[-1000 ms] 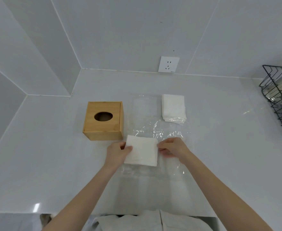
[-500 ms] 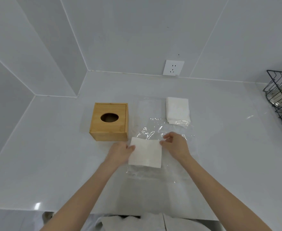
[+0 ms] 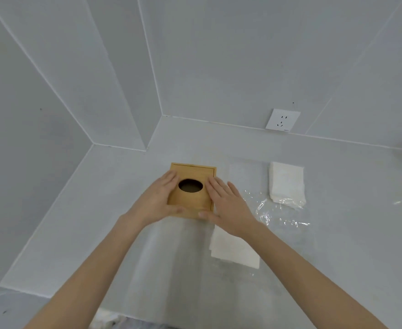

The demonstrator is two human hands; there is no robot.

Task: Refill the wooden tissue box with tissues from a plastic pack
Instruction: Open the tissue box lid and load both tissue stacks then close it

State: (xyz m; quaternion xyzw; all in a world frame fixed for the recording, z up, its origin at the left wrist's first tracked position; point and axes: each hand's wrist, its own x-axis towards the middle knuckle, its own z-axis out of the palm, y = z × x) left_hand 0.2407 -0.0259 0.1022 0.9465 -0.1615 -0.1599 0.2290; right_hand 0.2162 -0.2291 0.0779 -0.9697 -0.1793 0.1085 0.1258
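The wooden tissue box with an oval hole in its top stands on the white counter. My left hand clasps its left side and my right hand its right side, thumbs on the near face. A stack of white tissues lies on the counter just right of and nearer than the box, partly under my right forearm. A second tissue stack rests at the far right on the clear plastic pack, which lies flattened and crinkled.
The counter meets grey wall panels in a corner at the left and back. A white wall socket sits on the back wall. The counter's near edge runs along the bottom left.
Both hands let go of the near tissue stack, which now lies on the counter, and moved left and forward onto the wooden box. The view shifted left.
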